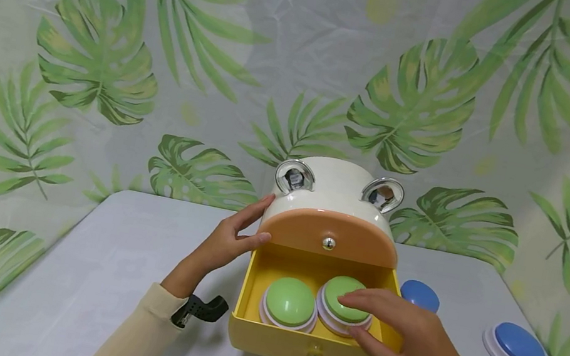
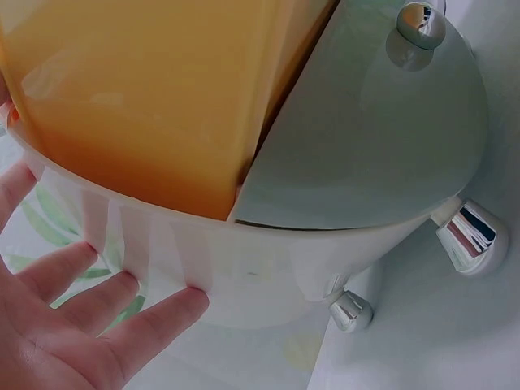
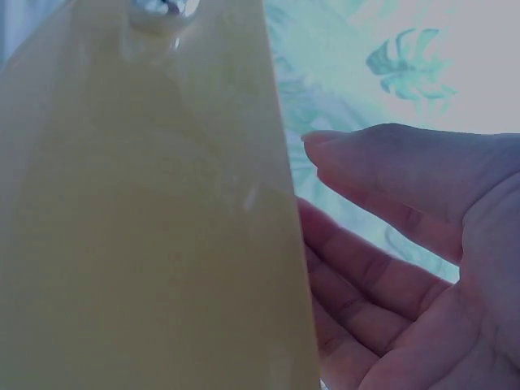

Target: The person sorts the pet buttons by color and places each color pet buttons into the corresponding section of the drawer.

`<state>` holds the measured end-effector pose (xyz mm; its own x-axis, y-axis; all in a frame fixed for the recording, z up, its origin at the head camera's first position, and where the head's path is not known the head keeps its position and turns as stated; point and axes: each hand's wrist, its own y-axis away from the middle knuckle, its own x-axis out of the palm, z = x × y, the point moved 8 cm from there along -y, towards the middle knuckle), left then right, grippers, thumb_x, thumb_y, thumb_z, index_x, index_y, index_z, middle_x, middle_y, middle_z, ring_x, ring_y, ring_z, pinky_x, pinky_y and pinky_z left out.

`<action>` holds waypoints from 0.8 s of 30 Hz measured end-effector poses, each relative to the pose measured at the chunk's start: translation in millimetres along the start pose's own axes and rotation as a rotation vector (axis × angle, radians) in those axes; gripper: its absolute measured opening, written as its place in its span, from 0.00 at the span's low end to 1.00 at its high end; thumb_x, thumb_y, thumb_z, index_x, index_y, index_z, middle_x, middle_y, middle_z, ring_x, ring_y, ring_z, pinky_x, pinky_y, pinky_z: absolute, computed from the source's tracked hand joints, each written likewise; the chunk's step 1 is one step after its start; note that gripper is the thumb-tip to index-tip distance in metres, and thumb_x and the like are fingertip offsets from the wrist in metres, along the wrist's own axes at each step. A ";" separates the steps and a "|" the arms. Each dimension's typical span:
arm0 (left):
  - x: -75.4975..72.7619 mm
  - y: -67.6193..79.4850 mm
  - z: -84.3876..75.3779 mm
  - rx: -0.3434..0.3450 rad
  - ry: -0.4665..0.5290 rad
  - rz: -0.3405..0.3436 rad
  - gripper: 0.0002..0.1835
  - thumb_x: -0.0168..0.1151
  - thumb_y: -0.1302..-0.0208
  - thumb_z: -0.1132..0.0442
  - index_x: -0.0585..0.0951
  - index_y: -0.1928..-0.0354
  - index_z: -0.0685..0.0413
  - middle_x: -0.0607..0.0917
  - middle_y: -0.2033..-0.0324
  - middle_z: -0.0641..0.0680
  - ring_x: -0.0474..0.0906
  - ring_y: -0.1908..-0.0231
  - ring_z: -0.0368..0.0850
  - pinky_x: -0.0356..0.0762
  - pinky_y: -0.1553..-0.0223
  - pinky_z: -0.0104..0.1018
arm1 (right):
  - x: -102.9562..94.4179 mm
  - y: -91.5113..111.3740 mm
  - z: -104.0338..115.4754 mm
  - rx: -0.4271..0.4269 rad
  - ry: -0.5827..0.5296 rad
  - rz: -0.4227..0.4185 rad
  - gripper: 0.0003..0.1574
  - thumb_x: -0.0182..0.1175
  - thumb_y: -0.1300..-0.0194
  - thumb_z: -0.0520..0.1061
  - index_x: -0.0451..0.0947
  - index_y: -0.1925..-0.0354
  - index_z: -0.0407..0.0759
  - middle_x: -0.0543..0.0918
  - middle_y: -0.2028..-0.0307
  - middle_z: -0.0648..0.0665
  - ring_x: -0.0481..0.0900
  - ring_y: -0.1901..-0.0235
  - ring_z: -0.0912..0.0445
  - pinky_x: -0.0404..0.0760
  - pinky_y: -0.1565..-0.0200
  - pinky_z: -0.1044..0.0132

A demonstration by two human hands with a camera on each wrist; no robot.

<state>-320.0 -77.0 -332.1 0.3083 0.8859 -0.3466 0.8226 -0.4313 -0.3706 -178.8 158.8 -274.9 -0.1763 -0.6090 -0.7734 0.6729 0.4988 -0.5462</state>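
Observation:
A small white toy cabinet (image 1: 327, 179) with silver ear-shaped trims has an orange upper drawer (image 1: 330, 227) closed and a yellow lower drawer (image 1: 278, 345) pulled out. Two green dome push buttons with pale lilac bases lie inside: a left one (image 1: 290, 301) and a right one (image 1: 342, 290). My left hand (image 1: 227, 244) rests extended fingers against the cabinet's left side, also seen in the left wrist view. Over the right green button reaches my right hand (image 1: 405, 339), with thumb and fingers apart. The drawer front partly hides its fingers in the right wrist view.
A blue dome push button (image 1: 519, 344) on a pale base sits on the white table (image 1: 134, 253) at the right. Another blue button (image 1: 421, 295) is close beside the drawer, partly hidden. A leaf-patterned cloth (image 1: 308, 48) hangs behind the table.

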 end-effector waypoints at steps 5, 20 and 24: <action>0.0 -0.3 -0.1 0.001 -0.001 -0.001 0.36 0.56 0.31 0.64 0.56 0.25 0.45 0.56 0.27 0.44 0.53 0.28 0.47 0.72 0.42 0.46 | 0.6 1.1 5.3 0.010 -0.023 0.007 0.28 0.73 0.48 0.41 0.81 0.49 0.62 0.81 0.53 0.65 0.80 0.54 0.63 0.79 0.52 0.74; -1.2 -0.6 2.6 0.001 -0.004 -0.002 0.36 0.58 0.31 0.61 0.57 0.25 0.43 0.56 0.27 0.42 0.54 0.28 0.46 0.73 0.42 0.45 | 1.2 9.5 28.4 -0.192 -0.235 0.020 0.33 0.72 0.49 0.33 0.79 0.45 0.52 0.84 0.54 0.54 0.81 0.57 0.61 0.76 0.52 0.79; -0.8 -1.2 2.5 0.004 -0.003 -0.001 0.36 0.58 0.31 0.61 0.57 0.25 0.43 0.56 0.27 0.42 0.54 0.28 0.45 0.73 0.42 0.45 | 1.8 9.8 32.8 -0.189 -0.266 0.045 0.31 0.71 0.48 0.33 0.80 0.46 0.52 0.84 0.55 0.56 0.80 0.60 0.64 0.79 0.55 0.77</action>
<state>-322.5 -77.6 -333.5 0.3063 0.8858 -0.3486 0.8209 -0.4312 -0.3744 -149.0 142.4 -271.1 0.0616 -0.7109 -0.7006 0.5261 0.6196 -0.5825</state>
